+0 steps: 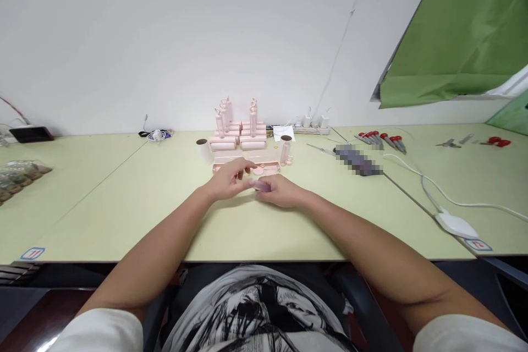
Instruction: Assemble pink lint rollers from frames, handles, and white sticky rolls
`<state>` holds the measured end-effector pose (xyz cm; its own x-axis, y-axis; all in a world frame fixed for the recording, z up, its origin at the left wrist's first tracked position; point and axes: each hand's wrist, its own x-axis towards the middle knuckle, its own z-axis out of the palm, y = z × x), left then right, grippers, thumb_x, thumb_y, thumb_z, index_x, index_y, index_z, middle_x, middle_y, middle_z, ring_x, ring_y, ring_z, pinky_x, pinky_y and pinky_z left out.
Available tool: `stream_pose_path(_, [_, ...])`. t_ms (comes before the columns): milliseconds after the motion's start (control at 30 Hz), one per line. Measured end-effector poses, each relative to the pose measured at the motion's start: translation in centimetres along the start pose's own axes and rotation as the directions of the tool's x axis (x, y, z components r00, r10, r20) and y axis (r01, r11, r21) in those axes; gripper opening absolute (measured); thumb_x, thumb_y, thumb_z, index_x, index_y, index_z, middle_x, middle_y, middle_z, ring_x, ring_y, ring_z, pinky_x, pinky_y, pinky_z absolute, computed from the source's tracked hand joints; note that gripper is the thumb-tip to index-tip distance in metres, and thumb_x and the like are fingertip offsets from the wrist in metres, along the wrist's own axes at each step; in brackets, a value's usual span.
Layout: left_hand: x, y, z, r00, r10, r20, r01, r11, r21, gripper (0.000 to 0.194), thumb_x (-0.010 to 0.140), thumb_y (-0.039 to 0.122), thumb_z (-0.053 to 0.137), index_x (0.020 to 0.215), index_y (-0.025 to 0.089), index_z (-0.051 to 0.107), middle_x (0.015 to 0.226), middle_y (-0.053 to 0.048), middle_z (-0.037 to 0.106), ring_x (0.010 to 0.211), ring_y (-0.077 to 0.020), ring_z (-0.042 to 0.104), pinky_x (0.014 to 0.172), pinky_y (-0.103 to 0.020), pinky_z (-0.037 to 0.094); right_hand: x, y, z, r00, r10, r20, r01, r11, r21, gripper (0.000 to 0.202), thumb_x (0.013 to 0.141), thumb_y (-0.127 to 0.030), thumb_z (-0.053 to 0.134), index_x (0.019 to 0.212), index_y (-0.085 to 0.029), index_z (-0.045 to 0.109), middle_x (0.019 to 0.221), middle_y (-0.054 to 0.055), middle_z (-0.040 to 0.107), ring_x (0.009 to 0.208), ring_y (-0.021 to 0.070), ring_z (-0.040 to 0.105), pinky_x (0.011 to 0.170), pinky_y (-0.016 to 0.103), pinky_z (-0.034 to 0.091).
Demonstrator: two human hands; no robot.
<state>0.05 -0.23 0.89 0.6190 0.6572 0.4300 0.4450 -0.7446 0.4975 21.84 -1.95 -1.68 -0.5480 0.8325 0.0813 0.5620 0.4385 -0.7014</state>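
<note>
My right hand (pixel 284 191) is closed around a small, shiny, purplish-grey piece (pixel 262 185); its exact kind is too small to make out. Close by on the left, my left hand (pixel 231 179) has its fingers apart, the thumb reaching to the near end of that piece. Whether the thumb touches it I cannot tell. Just beyond both hands lies an open pink case (pixel 272 166), partly hidden by my left fingers, with a round pink item (pixel 258 171) in it. Two tubes with brown tops stand beside the case, a left tube (pixel 205 153) and a right tube (pixel 285 153).
Several closed pink cases (pixel 223 146) are stacked behind, with pink bottles (pixel 220 124) upright on them. At right lie a blurred-out dark object (pixel 358 159), red-capped tools (pixel 394 142) and a white cable (pixel 449 198). A power strip (pixel 313 130) runs along the wall.
</note>
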Motion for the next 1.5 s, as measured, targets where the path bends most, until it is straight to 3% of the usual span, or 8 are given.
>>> stream_pose_path(167, [0.3,0.1,0.9,0.999,-0.011,0.038,0.012,1.000,-0.026,0.027,0.091,0.040,0.051,0.089,0.019,0.067,0.078,-0.002,0.066,0.071,-0.0132,0.057,0.067,-0.025,0.043,0.1,0.2,-0.2,1.000,-0.003,-0.017,0.003,1.000,-0.007,0.021,0.075,-0.032,0.058,0.069,-0.020,0.041,0.066,-0.005,0.041,0.063,0.0117,0.039,0.058,0.025,0.028])
stream_pose_path(433, [0.3,-0.6,0.7,0.995,-0.085,-0.045,0.080,0.992,-0.099,0.020,0.090,0.033,0.051,0.086,0.018,0.063,0.075,0.000,0.064,0.065,-0.0109,0.053,0.061,-0.024,0.042,0.1,-0.1,-0.3,0.999,0.029,-0.027,-0.028,0.998,0.061,0.021,0.076,-0.034,0.060,0.072,-0.020,0.044,0.066,-0.005,0.041,0.061,0.0111,0.038,0.057,0.025,0.028])
stream_pose_path(633, [0.5,-1.6,0.6,0.969,-0.193,-0.151,0.124,0.917,-0.379,0.020,0.086,0.038,0.057,0.085,0.018,0.054,0.068,0.001,0.057,0.058,-0.0096,0.050,0.054,-0.023,0.041,0.4,0.6,-0.3,0.997,0.017,-0.070,-0.008,0.991,0.132,0.020,0.077,-0.036,0.061,0.076,-0.019,0.051,0.068,-0.005,0.044,0.062,0.0113,0.040,0.058,0.025,0.029])
stream_pose_path(933, [1.1,-3.0,-0.5,0.827,-0.461,-0.322,0.229,0.800,-0.555,0.011,0.080,0.028,0.057,0.081,0.019,0.051,0.052,0.008,0.046,0.044,-0.0072,0.038,0.047,-0.021,0.034,0.6,0.4,-0.4,0.986,0.034,-0.160,0.029,0.925,0.378,0.026,0.082,-0.042,0.060,0.087,-0.017,0.059,0.065,-0.004,0.047,0.055,0.0096,0.040,0.053,0.024,0.030])
stream_pose_path(1033, [0.9,-3.5,-0.5,0.834,-0.434,-0.340,0.302,0.876,-0.376,0.010,0.084,0.028,0.052,0.081,0.019,0.054,0.060,0.004,0.052,0.052,-0.0103,0.046,0.053,-0.024,0.039,0.5,0.3,-0.5,0.983,0.043,-0.176,0.035,0.907,0.419,0.029,0.084,-0.046,0.058,0.083,-0.017,0.057,0.059,-0.006,0.045,0.049,0.0087,0.038,0.049,0.024,0.029])
stream_pose_path(1167, [0.7,-2.9,-0.6,0.917,-0.177,-0.358,0.229,0.967,0.107,0.022,0.092,0.030,0.044,0.090,0.018,0.062,0.087,-0.005,0.064,0.081,-0.0177,0.057,0.073,-0.031,0.044,0.4,0.4,-0.5,0.984,0.084,-0.160,0.002,0.882,0.472,0.032,0.087,-0.050,0.054,0.091,-0.019,0.058,0.054,-0.007,0.042,0.044,0.0087,0.036,0.044,0.023,0.027])
stream_pose_path(1367, [0.8,0.6,0.3,0.992,0.029,-0.124,0.033,0.883,0.468,0.029,0.094,0.042,0.047,0.101,0.020,0.065,0.101,-0.008,0.067,0.097,-0.0235,0.059,0.091,-0.042,0.038,0.6,0.6,0.1,0.986,0.095,-0.137,-0.007,0.843,0.538,0.035,0.089,-0.054,0.050,0.079,-0.021,0.047,0.052,-0.008,0.044,0.040,0.0078,0.037,0.040,0.021,0.029])
stream_pose_path(1500, [0.8,1.9,1.7,1.000,-0.003,0.025,-0.011,0.847,0.531,0.031,0.095,0.043,0.045,0.105,0.019,0.062,0.098,-0.007,0.066,0.091,-0.0234,0.061,0.084,-0.039,0.041,0.6,0.8,0.3,0.986,0.120,-0.113,-0.032,0.814,0.580,0.041,0.087,-0.058,0.052,0.071,-0.021,0.045,0.050,-0.007,0.044,0.038,0.0078,0.037,0.036,0.021,0.028])
